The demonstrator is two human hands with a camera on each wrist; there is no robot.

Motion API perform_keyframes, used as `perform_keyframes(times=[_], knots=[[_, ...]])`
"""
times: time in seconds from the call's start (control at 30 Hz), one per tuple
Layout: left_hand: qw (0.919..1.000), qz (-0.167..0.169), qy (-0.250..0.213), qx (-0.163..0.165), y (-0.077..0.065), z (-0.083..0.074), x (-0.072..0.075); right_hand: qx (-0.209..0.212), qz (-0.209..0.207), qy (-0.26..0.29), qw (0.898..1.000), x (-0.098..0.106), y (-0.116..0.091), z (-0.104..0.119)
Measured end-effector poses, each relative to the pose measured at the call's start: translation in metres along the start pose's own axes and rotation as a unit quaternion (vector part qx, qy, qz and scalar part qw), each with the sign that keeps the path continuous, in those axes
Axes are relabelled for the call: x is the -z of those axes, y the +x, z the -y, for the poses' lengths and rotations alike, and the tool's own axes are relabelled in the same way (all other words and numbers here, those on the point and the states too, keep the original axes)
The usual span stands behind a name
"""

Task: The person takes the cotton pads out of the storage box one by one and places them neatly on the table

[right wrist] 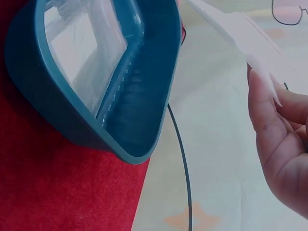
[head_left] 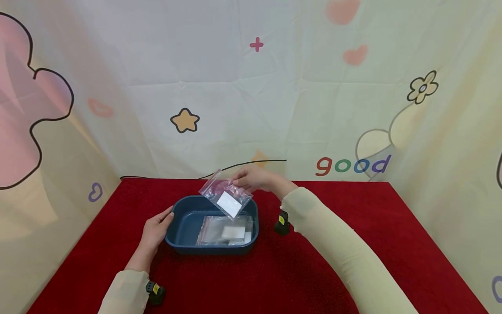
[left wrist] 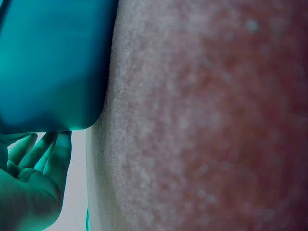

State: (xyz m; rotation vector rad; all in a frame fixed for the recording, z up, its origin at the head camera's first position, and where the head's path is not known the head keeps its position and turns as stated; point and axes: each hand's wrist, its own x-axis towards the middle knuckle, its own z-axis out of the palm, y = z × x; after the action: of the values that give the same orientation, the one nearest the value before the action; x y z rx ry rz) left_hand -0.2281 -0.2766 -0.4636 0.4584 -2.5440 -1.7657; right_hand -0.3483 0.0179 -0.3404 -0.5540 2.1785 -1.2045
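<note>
the two hands were well apart. the right hand (head_left: 252, 178) pinched a clear plastic bag (head_left: 213, 188) near its edge, thumb and fingertips closed on the film. the bag hung tilted above the far part of a blue bin (head_left: 182, 243), with a white rectangle (head_left: 229, 204) showing through its lower portion — the right wrist view caught it nearly edge-on beside the fingers.

the left hand (head_left: 154, 229) was at the bin's left end. its fingers were fairly straight, and in the left wrist view the fingertips touched the outside of the wall; it was not wrapped round anything that could be seen.

more clear bags (head_left: 213, 229) lay flat in the right half of the bin, overlapping, with white pieces (head_left: 234, 232) visible inside them; how many bags there were could not be told.

the bin stood on a red cloth (head_left: 219, 283). each wrist, just past a pale sleeve (head_left: 337, 253), carried a small black device (head_left: 281, 223) with a yellow mark. behind the cloth hung a pale backdrop (head_left: 219, 96) printed with a star (head_left: 185, 121), hearts, a flower (head_left: 422, 87) and the word "good" (head_left: 353, 165).
</note>
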Motion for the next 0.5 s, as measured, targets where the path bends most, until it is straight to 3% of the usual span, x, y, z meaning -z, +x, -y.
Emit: perform_keyframes(times=[0.5], knots=[[1.0, -0.002, 0.001, 0.001, 0.0, -0.001, 0.0, -0.009, -0.075, 0.086, 0.993, 0.007, -0.026, -0.017]])
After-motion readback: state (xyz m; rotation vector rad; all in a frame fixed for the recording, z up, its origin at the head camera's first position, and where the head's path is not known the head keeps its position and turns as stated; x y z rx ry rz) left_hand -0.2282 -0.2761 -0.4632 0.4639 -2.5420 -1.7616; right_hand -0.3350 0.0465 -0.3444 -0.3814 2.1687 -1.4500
